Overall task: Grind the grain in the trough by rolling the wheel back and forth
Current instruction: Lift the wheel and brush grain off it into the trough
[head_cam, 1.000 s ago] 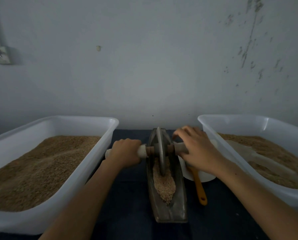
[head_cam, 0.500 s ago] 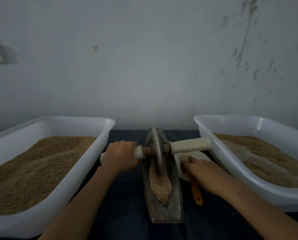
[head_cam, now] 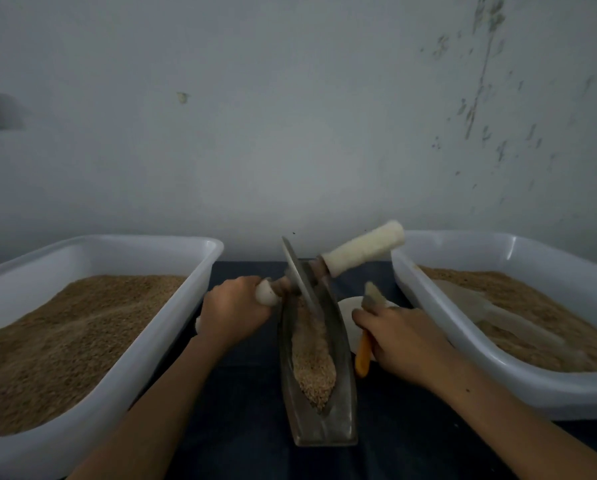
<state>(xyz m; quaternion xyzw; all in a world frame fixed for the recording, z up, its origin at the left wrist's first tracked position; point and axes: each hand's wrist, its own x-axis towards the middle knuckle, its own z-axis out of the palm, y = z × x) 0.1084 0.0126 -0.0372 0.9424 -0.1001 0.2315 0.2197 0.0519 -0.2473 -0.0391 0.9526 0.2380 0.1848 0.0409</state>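
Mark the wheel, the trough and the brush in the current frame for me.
wheel [head_cam: 298, 277], head view, on the tilted metal disc's face.
trough [head_cam: 342, 403], head view, on its right wall near the front end.
brush [head_cam: 362, 356], head view, on the orange handle below the right hand.

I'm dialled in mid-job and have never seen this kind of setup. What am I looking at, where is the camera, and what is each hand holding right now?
There is no machine: this is one wide view from a camera on a person's head, looking down at their bare hands. In the middle lies a long narrow metal trough with tan grain in it. A thin metal wheel on an axle with pale wrapped handles stands in it, tilted, its right handle raised and free. The left hand grips the left handle. The right hand grips an orange-handled brush over a small white dish. Two white plastic tubs of grain flank the trough on a dark cloth.
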